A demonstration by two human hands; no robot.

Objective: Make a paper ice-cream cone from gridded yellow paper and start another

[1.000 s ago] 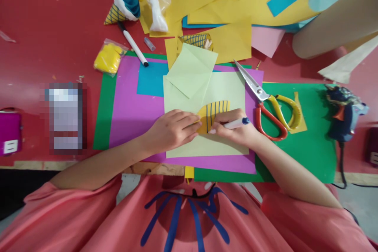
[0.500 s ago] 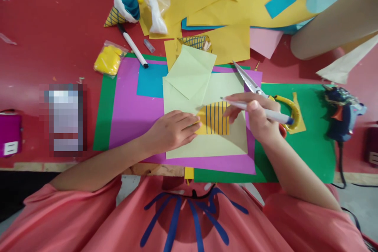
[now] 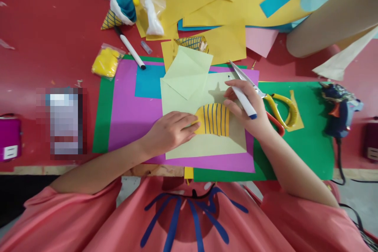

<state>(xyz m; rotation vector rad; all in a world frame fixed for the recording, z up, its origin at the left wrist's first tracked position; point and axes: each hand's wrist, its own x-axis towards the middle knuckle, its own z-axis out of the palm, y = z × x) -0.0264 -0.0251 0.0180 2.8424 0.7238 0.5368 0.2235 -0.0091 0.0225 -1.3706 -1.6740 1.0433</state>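
A small yellow paper piece with dark vertical stripes (image 3: 216, 119) lies on a pale cream sheet (image 3: 206, 145). My left hand (image 3: 175, 129) rests palm down at its left end, fingers stretched out and fingertips pressing on the paper; the thumb is hidden. Beyond the piece's upper right corner, my right hand (image 3: 246, 104) is closed around a white marker with a blue end (image 3: 243, 100). The marker's dark tip points up and away, off the striped paper. Scissors with yellow and red handles (image 3: 276, 106) lie right beside my right hand.
Folded pale green paper (image 3: 191, 69), a yellow grid-lined cone (image 3: 191, 42) and another white marker (image 3: 131, 50) lie farther back. A bag of yellow material (image 3: 106, 62) sits left. On the right are a blue glue gun (image 3: 339, 114) and a large cardboard tube (image 3: 330, 19).
My right hand has lifted the marker away from the striped paper and turned it so its tip points farther back. My left hand stays on the paper's left end.
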